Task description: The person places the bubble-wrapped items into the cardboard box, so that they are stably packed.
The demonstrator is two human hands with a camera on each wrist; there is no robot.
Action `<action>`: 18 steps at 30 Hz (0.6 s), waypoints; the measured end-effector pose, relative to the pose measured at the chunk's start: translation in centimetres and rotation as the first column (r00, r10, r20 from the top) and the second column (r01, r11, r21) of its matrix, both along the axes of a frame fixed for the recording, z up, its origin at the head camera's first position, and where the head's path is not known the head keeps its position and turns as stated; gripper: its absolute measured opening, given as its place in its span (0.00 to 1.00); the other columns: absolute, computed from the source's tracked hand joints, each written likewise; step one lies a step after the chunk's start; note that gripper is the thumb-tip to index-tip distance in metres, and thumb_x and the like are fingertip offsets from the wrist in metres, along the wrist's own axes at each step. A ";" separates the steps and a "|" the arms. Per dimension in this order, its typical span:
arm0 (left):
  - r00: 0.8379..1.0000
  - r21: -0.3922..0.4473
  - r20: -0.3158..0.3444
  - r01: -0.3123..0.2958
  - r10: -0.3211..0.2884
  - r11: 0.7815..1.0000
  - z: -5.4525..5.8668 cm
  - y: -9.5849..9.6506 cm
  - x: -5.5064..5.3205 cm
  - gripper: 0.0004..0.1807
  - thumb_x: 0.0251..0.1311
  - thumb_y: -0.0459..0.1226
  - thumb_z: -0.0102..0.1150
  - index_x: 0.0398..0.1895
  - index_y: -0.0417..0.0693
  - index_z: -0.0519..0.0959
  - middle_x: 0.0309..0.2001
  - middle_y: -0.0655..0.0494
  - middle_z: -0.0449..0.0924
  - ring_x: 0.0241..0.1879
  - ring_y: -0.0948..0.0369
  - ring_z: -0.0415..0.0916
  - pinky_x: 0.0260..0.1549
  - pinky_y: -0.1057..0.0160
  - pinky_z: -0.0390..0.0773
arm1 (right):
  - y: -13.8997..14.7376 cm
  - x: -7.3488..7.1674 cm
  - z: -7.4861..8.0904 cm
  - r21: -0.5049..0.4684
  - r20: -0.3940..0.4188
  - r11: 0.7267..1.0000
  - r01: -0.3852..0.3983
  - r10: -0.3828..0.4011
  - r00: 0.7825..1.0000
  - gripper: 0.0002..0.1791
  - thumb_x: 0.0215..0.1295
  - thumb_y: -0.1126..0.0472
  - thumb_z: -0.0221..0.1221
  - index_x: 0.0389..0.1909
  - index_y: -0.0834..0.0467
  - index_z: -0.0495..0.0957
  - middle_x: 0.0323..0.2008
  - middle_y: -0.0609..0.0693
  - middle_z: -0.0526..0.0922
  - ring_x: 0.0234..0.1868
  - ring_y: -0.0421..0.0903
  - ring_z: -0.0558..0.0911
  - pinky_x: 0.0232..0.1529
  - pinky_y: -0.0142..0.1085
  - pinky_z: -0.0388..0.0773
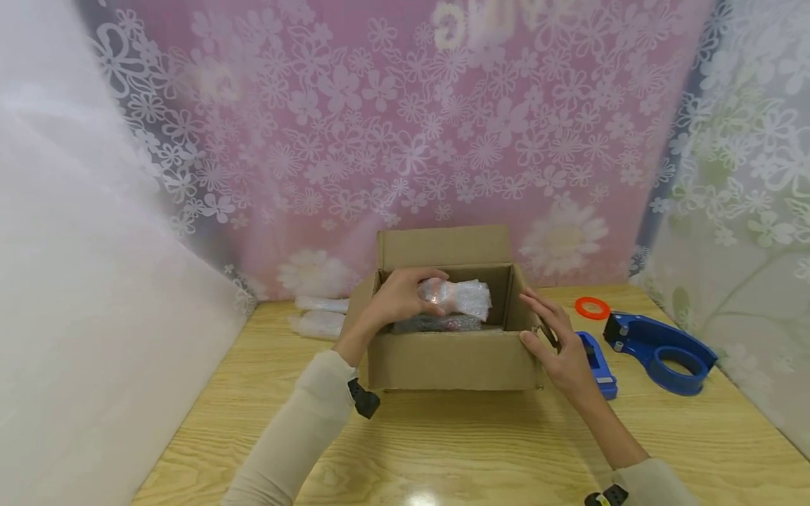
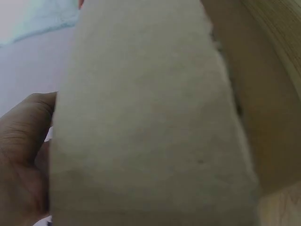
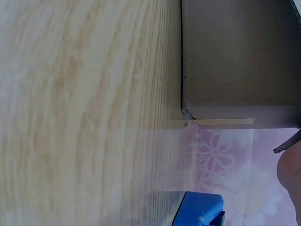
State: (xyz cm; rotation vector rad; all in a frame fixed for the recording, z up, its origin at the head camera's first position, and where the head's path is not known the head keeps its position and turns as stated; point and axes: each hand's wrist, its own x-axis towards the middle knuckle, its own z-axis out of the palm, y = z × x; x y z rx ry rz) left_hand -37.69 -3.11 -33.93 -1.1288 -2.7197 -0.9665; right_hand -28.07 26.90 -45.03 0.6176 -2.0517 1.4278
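In the head view a cardboard box (image 1: 452, 362) stands on the table with its flaps spread. My left hand (image 1: 400, 299) grips a clear bubble-wrapped item (image 1: 471, 299) at the box's mouth; what is inside the wrap cannot be made out. Below it, another bubble-wrapped bundle (image 1: 436, 323) lies in the box. My right hand (image 1: 560, 351) holds the box's right front corner, thumb on the front rim and fingers along the right side. In the left wrist view a cardboard flap (image 2: 146, 113) hides most of the left hand (image 2: 23, 155).
Two bubble-wrapped pieces (image 1: 319, 323) lie left of the box. To the right are a blue tape dispenser (image 1: 658, 351), a smaller blue tool (image 1: 598, 365) partly behind the right hand, and an orange-red tape roll (image 1: 593, 308). A floral curtain (image 1: 405, 140) hangs behind the table.
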 end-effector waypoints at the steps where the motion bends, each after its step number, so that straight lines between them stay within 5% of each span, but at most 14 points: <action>1: 1.000 -0.005 0.003 -0.006 0.006 1.000 -0.3 0.0 -0.1 0.37 0.54 0.41 0.80 0.69 0.48 0.78 0.71 0.52 0.75 0.71 0.50 0.70 0.69 0.47 0.71 | 0.0 0.0 0.0 0.001 0.000 1.000 0.001 -0.001 1.000 0.34 0.70 0.74 0.60 0.77 0.56 0.68 0.79 0.51 0.62 0.77 0.41 0.62 0.70 0.22 0.62; 8: 0.999 -0.058 0.005 -0.033 0.033 0.998 -1.8 -0.1 -0.6 0.36 0.57 0.44 0.78 0.70 0.50 0.77 0.70 0.53 0.76 0.67 0.50 0.74 0.66 0.48 0.74 | -0.6 0.7 0.6 -0.001 0.007 1.000 0.009 -0.009 1.000 0.34 0.69 0.77 0.59 0.76 0.62 0.68 0.78 0.58 0.62 0.76 0.36 0.62 0.70 0.21 0.61; 18: 0.998 -0.080 -0.036 -0.045 0.042 0.996 -2.1 0.1 -0.9 0.36 0.56 0.45 0.79 0.68 0.49 0.79 0.66 0.53 0.80 0.64 0.51 0.78 0.66 0.47 0.74 | -1.6 2.1 2.6 -0.007 0.001 1.000 0.001 -0.001 1.000 0.32 0.70 0.76 0.58 0.75 0.64 0.68 0.77 0.63 0.63 0.77 0.38 0.62 0.70 0.21 0.61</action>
